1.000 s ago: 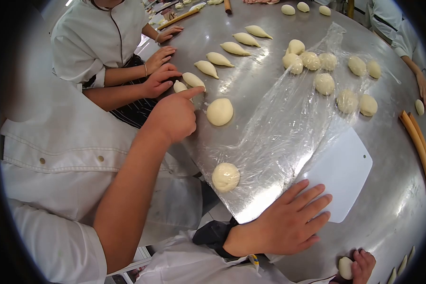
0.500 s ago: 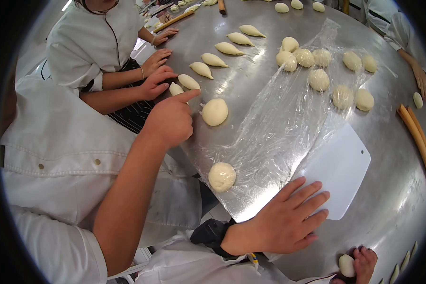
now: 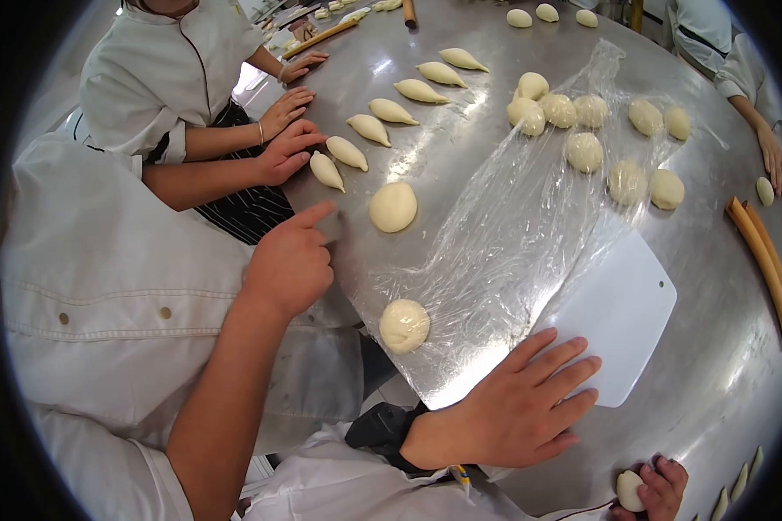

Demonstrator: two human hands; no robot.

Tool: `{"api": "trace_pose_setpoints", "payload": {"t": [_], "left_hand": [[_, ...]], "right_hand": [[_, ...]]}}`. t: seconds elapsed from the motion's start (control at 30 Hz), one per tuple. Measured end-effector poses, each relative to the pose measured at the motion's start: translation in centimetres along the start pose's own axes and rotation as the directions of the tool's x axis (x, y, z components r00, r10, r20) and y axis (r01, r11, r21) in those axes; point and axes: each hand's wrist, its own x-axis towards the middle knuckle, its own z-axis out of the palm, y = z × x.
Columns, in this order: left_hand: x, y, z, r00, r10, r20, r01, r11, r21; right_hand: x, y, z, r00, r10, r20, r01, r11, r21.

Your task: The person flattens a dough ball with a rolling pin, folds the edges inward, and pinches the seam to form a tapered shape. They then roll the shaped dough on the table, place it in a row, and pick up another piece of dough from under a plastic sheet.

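Note:
My left hand [image 3: 291,265] is in the air near the table's left edge, forefinger stretched out and the other fingers curled, holding nothing. Just beyond its fingertip lies a pointed, spindle-shaped dough piece [image 3: 327,172], and to its right a round dough ball [image 3: 393,207]. My right hand [image 3: 513,404] lies flat with fingers spread on a white plastic dough scraper [image 3: 621,317], which has a small hole near one corner. Clear plastic wrap [image 3: 487,252] stretches beside the scraper, over another dough ball [image 3: 404,326] and several balls farther back.
More spindle-shaped dough pieces [image 3: 390,110] form a row on the steel table [image 3: 460,148]. A co-worker's hands [image 3: 291,152] rest at the left edge. Wooden rolling pins [image 3: 763,269] lie at the right. At lower right another hand [image 3: 665,486] touches a small dough piece [image 3: 630,491].
My left hand has drawn back down and left, uncovering the nearest spindle-shaped dough piece. My right hand stays flat on the scraper.

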Motion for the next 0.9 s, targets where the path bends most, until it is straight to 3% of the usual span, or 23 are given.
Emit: {"api": "trace_pose_setpoints", "payload": {"t": [0.63, 0.7, 0.9], "left_hand": [[-0.7, -0.1, 0.6, 1.0, 0.016, -0.011, -0.016, 1.0, -0.002], [-0.8, -0.7, 0.8, 0.999, 0.033, 0.012, -0.033, 0.999, 0.019], [-0.5, -0.7, 0.5, 0.998, 0.045, -0.054, -0.044, 0.999, 0.009]], "right_hand": [[-0.1, -0.3, 0.1, 0.999, 0.046, 0.001, -0.046, 0.999, -0.009], [-0.5, 0.1, 1.0, 0.998, 0.007, -0.064, -0.008, 1.0, -0.008], [-0.1, -0.9, 0.5, 0.998, 0.048, -0.036, -0.048, 0.999, 0.002]]}}
